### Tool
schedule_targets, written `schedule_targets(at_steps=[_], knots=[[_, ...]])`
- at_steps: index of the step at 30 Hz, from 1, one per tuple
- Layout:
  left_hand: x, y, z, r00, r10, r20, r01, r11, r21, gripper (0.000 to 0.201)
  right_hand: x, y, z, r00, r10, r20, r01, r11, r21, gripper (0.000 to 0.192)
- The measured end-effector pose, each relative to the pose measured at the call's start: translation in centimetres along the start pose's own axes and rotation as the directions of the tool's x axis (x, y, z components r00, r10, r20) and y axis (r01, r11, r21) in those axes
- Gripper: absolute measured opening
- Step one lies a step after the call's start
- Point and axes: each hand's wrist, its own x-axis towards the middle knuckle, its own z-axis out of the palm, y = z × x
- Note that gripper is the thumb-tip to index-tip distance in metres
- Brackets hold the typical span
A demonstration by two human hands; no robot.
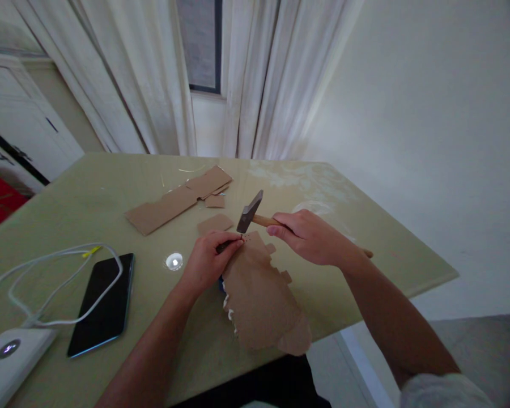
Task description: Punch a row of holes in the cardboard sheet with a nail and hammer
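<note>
Fingers of the right hand (312, 238) are wrapped around the wooden handle of a hammer (255, 215), whose dark metal head hangs just above the top edge of a torn cardboard piece (261, 297). The left hand (208, 262) pinches a small dark object against that same edge, right under the hammer head; what the object is cannot be told. The cardboard piece lies on the pale green table (110, 198) near its front edge, its lower end reaching past the rim. Farther back on the table lie a long cardboard strip (178, 199) and a few smaller scraps (215, 223). To the left, a black phone (104, 303) lies flat with a white cable (46, 272) looped over it, leading to a white device (11, 360) at the corner.
</note>
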Motion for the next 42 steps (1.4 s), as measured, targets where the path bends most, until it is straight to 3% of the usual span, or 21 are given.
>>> schedule_targets(at_steps=[7, 14, 21, 29, 35, 42], knots=[[0.0, -0.3, 0.0, 1.000, 0.007, -0.001, -0.007, 1.000, 0.016, 0.020, 0.0, -0.2, 0.1, 0.998, 0.018, 0.052, -0.013, 0.997, -0.082, 0.038], [0.0, -0.1, 0.0, 1.000, 0.008, -0.003, -0.008, 1.000, 0.002, 0.018, -0.2, -0.3, 0.0, 0.999, 0.023, -0.038, -0.024, 0.999, -0.027, 0.040], [-0.1, -0.3, 0.1, 1.000, -0.012, -0.006, 0.012, 1.000, 0.009, 0.018, -0.3, 0.0, 0.9, 1.000, 0.000, 0.030, 0.005, 0.982, -0.189, 0.039], [0.0, 0.0, 0.0, 1.000, -0.014, 0.005, 0.013, 1.000, 0.009, 0.020, -0.7, -0.3, 0.0, 0.998, 0.013, -0.054, -0.017, 0.997, -0.074, 0.039], [-0.1, -0.2, 0.1, 1.000, -0.005, 0.008, 0.005, 1.000, 0.010, 0.018, -0.5, -0.3, 1.2, 0.998, 0.027, 0.054, -0.018, 0.986, -0.169, 0.038], [-0.1, 0.1, 0.0, 1.000, -0.028, 0.011, 0.028, 1.000, -0.003, 0.017, -0.8, -0.2, 0.7, 1.000, 0.002, 0.020, 0.003, 0.976, -0.218, 0.040]])
